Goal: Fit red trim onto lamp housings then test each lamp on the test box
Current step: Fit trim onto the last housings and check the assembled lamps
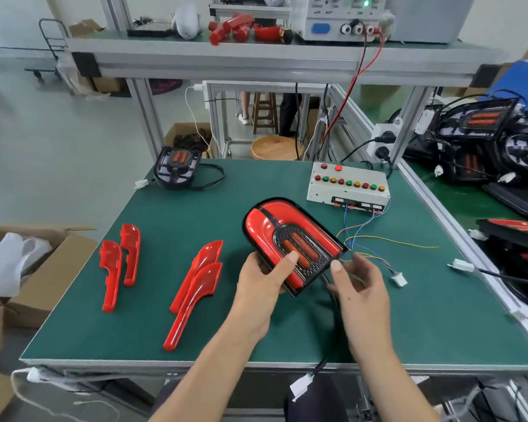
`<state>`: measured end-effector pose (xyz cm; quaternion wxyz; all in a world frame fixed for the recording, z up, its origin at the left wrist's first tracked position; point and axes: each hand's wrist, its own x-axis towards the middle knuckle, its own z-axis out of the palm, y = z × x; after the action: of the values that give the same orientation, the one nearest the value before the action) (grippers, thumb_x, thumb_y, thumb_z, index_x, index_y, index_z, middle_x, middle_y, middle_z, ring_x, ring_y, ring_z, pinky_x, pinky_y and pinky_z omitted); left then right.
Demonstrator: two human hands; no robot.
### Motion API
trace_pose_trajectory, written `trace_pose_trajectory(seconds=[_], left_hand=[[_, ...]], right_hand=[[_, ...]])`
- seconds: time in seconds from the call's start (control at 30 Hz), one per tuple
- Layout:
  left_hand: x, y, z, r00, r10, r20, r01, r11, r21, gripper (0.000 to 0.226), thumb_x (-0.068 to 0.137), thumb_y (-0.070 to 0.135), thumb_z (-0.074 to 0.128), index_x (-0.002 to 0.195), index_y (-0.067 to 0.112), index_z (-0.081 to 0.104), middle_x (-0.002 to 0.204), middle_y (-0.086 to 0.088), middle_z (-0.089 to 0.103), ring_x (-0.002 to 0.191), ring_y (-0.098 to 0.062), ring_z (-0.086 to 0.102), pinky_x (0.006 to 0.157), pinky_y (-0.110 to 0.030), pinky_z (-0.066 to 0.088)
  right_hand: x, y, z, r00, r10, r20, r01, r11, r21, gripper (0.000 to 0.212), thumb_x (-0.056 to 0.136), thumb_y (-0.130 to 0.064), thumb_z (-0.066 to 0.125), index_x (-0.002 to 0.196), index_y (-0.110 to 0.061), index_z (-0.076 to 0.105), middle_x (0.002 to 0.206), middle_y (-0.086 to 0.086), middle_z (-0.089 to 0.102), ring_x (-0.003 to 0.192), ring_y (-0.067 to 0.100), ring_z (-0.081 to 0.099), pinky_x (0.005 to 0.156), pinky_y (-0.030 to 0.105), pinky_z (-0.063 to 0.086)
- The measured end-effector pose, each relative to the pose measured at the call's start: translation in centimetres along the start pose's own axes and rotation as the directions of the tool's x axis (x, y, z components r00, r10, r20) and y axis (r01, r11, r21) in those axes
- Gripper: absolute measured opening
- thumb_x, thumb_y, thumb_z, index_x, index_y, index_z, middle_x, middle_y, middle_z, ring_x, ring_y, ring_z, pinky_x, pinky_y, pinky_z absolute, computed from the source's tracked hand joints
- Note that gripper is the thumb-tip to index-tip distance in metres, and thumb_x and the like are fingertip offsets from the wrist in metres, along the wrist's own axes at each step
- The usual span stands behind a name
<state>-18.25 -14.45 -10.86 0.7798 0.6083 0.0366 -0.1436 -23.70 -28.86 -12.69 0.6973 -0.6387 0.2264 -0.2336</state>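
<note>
I hold a lamp housing point(287, 236) with red trim fitted, tilted above the green mat point(195, 205). My left hand point(265, 278) grips its near left edge, thumb on the lens. My right hand point(360, 284) holds the near right corner, fingers curled beneath among the thin wires. The white test box point(348, 185) with coloured buttons sits behind, its wires running to a white plug point(399, 280). Loose red trim pieces lie in two pairs: left point(119, 263) and centre point(195, 284). A bare black housing point(177, 169) rests at the mat's far left corner.
A cardboard box point(37, 269) with white bags stands left of the table. Several black lamps point(482, 141) are heaped on the right bench, beside a power strip point(384, 141). A power supply point(342, 19) and red parts point(241, 28) sit on the upper shelf.
</note>
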Motion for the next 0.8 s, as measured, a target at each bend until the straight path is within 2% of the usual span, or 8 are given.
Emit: trace_pose_trajectory(seconds=[0.1,0.2,0.3,0.4,0.47,0.6,0.7,0.8], left_hand=[[0.3,0.4,-0.3,1.000,0.023,-0.004,-0.023,0.999,-0.045,0.061,0.074,0.038,0.083,0.124,0.009,0.061,0.116,-0.007,0.076,0.111,-0.026,0.072,0.099,-0.054,0.055],[0.1,0.4,-0.5,0.999,0.041,0.004,-0.041,0.999,-0.025,0.069,0.067,0.048,0.086,0.121,0.011,0.062,0.115,-0.007,0.076,0.109,-0.027,0.072,0.098,-0.053,0.056],[-0.1,0.1,-0.5,0.996,0.082,-0.028,-0.081,0.997,0.007,0.066,0.064,0.052,0.086,0.115,0.016,0.063,0.108,-0.002,0.077,0.104,-0.020,0.073,0.095,-0.045,0.057],[-0.3,-0.2,-0.3,0.991,0.128,-0.044,-0.126,0.991,0.041,0.060,0.062,0.055,0.085,0.108,0.021,0.064,0.099,0.003,0.077,0.090,-0.012,0.075,0.073,-0.024,0.059],[-0.5,-0.4,-0.4,0.990,0.136,-0.032,-0.133,0.989,0.059,0.058,0.063,0.055,0.084,0.107,0.022,0.064,0.097,0.003,0.077,0.085,-0.012,0.075,0.065,-0.020,0.057],[-0.2,0.5,-1.1,0.996,0.087,0.015,-0.087,0.995,0.046,0.061,0.081,0.069,0.068,0.115,0.018,0.067,0.106,-0.003,0.078,0.098,-0.021,0.075,0.083,-0.037,0.062],[0.7,2.1,-2.1,0.999,0.020,-0.032,-0.024,0.994,-0.107,0.070,0.086,0.077,0.050,0.114,0.018,0.073,0.109,-0.014,0.077,0.102,-0.028,0.074,0.082,-0.039,0.061],[1.6,3.6,-2.6,0.995,-0.075,-0.064,0.055,0.959,-0.278,0.067,0.088,0.069,0.052,0.120,0.014,0.073,0.117,-0.016,0.075,0.108,-0.028,0.073,0.088,-0.042,0.060]], right_hand=[[-1.7,-0.4,0.9,1.000,0.026,-0.002,-0.026,0.999,-0.047,0.031,0.083,-0.052,0.077,0.093,-0.025,0.065,0.075,0.000,0.069,0.055,0.015,0.063,0.045,0.025,0.046],[-2.8,-1.3,2.3,0.966,0.175,0.190,-0.174,0.985,-0.022,0.051,0.080,-0.059,0.076,0.083,-0.009,0.069,0.066,0.010,0.069,0.047,0.019,0.062,0.036,0.024,0.039],[-3.0,-2.0,3.2,0.923,0.282,0.262,-0.292,0.956,-0.001,0.060,0.078,-0.059,0.069,0.088,0.001,0.067,0.069,0.014,0.071,0.049,0.020,0.064,0.037,0.024,0.041],[-3.1,-1.8,3.6,0.919,0.282,0.275,-0.293,0.956,-0.003,0.048,0.089,-0.046,0.069,0.090,0.002,0.065,0.072,0.013,0.073,0.055,0.022,0.069,0.042,0.024,0.046],[-3.1,-1.8,3.7,0.914,0.281,0.293,-0.303,0.953,0.032,0.045,0.090,-0.041,0.068,0.094,0.004,0.066,0.079,0.017,0.076,0.061,0.022,0.072,0.046,0.023,0.049],[-2.9,-1.5,3.0,0.923,0.247,0.296,-0.291,0.950,0.113,0.051,0.077,-0.046,0.071,0.099,0.000,0.070,0.086,0.021,0.076,0.067,0.024,0.073,0.049,0.022,0.053],[-2.7,-1.0,2.1,0.917,0.237,0.320,-0.287,0.951,0.118,0.056,0.072,-0.046,0.073,0.104,-0.001,0.070,0.086,0.021,0.076,0.068,0.024,0.073,0.052,0.021,0.054],[-2.6,-0.7,1.7,0.895,0.242,0.375,-0.281,0.958,0.054,0.059,0.071,-0.046,0.074,0.107,0.000,0.069,0.086,0.020,0.076,0.068,0.023,0.073,0.053,0.022,0.054]])
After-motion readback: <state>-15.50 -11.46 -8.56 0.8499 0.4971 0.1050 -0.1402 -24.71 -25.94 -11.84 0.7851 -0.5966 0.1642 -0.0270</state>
